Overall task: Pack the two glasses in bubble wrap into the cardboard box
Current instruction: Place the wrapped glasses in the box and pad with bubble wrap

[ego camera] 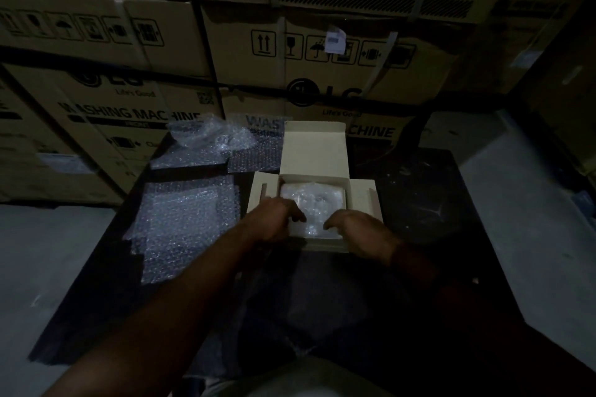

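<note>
One wrapped bundle (314,203), contents indistinct

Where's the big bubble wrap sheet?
Head view: the flat clear bubble wrap sheet lies on the dark table, left of the open pale cardboard box.

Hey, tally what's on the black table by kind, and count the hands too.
Cardboard box: 1
Bubble-wrapped bundle inside it: 1
Loose bubble wrap sheets: 3
Hands, left hand and right hand: 2
Total: 7
</note>
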A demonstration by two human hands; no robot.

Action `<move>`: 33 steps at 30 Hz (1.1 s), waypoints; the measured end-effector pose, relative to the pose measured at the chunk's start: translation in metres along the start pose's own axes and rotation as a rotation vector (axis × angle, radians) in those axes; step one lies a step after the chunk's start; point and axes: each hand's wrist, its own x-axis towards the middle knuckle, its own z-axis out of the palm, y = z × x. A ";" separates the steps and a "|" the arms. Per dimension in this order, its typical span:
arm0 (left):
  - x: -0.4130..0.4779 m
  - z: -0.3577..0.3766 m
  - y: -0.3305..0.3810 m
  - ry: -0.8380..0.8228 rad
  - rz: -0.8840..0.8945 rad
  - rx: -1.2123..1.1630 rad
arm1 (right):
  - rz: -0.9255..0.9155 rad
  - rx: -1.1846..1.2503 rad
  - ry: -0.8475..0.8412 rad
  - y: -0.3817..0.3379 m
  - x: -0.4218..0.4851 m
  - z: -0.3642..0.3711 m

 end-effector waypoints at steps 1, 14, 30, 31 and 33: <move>-0.001 0.001 0.005 -0.094 -0.003 -0.065 | -0.028 -0.017 -0.047 -0.002 -0.001 0.004; 0.003 0.015 0.015 -0.238 -0.001 0.404 | 0.010 -0.163 -0.143 -0.012 0.000 0.004; -0.075 0.030 -0.041 0.677 -0.414 0.070 | 0.008 -0.050 0.194 -0.043 0.003 0.022; -0.082 0.029 -0.049 0.634 -0.555 0.038 | -0.030 0.004 0.221 -0.053 0.005 0.029; -0.092 0.029 -0.066 0.479 -0.762 0.009 | -0.089 0.079 0.223 -0.076 0.008 0.043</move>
